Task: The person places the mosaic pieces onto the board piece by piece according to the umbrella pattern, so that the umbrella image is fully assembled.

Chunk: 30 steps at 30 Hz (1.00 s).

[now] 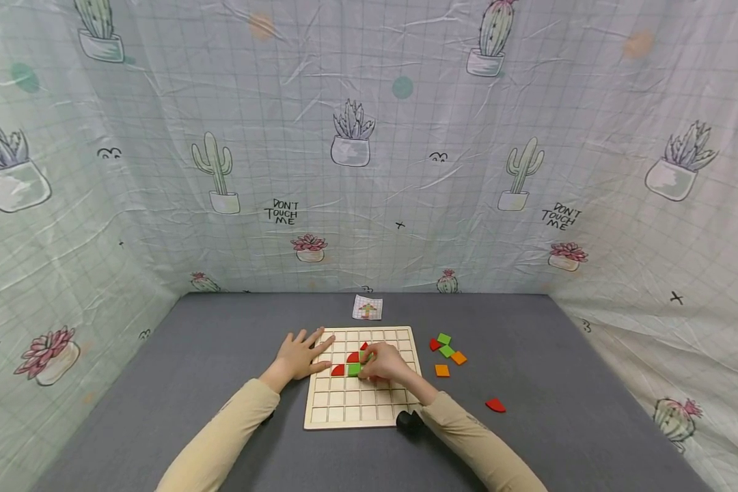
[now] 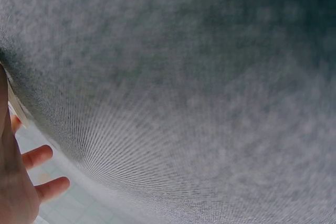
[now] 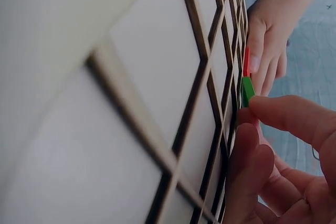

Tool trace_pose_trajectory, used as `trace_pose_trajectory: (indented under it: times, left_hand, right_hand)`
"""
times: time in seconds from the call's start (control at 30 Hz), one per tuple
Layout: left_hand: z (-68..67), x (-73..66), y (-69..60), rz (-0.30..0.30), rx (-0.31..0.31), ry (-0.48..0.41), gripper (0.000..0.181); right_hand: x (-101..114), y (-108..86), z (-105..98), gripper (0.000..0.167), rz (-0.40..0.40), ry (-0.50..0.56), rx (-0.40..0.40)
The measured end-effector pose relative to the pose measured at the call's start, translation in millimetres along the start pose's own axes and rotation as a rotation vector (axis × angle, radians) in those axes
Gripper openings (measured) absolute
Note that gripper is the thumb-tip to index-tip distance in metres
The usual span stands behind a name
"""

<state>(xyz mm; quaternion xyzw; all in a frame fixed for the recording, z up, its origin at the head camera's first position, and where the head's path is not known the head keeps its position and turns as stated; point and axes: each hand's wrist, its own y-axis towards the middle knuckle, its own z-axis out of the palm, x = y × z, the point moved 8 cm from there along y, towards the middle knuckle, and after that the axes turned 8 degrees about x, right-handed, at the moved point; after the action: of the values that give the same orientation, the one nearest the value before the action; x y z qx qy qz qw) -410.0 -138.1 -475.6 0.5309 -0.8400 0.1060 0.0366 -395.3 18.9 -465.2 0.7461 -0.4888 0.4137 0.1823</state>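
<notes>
My left hand lies spread on the left edge of the wooden grid board, its thumb beside a red quarter-circle tile. In the left wrist view only part of this hand shows. My right hand is over the middle of the board, fingers curled. In the right wrist view, its thumb and a fingertip pinch the edge of a green square tile, which stands slightly tilted at the grid. Another red tile lies in the grid nearby. The right hand hides part of the pattern.
Right of the board lie loose green squares, orange squares and red pieces. A small pattern card lies beyond the board. A black object is at the right wrist. A printed curtain encloses the grey table.
</notes>
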Motion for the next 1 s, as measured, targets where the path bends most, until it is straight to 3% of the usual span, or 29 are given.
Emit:
trace_pose_trajectory:
  times: [0.4,0.6,0.63,0.83,0.87,1.0]
  left_hand:
    - [-1.9,-0.8,-0.9,0.006,0.001,-0.02,0.059]
    - [-4.5,-1.8,-3.0,0.009,0.009,-0.033,0.059]
    - [-4.6,-1.8,-3.3,0.01,0.009,-0.036,0.059]
    - [-2.7,-0.5,-3.3,0.006,0.014,-0.044,0.06]
    - [-2.4,-0.5,-3.0,0.005,0.015,-0.041,0.06]
    - [-2.5,-1.3,-1.6,0.007,0.01,-0.036,0.06]
  right_hand:
    - [0.0,4.9,2.7,0.021,0.06,-0.004,-0.039]
    - [-2.5,5.0,1.5,0.019,0.032,0.011,-0.024]
    - [-4.7,7.5,1.5,0.017,-0.011,0.006,-0.019]
    - [-5.7,8.1,-0.4,0.018,-0.055,0.064,0.026]
    - [-3.6,5.3,-1.3,0.02,-0.029,0.08,0.03]
    - [0.6,0.6,-6.0,0.021,-0.076,0.064,0.041]
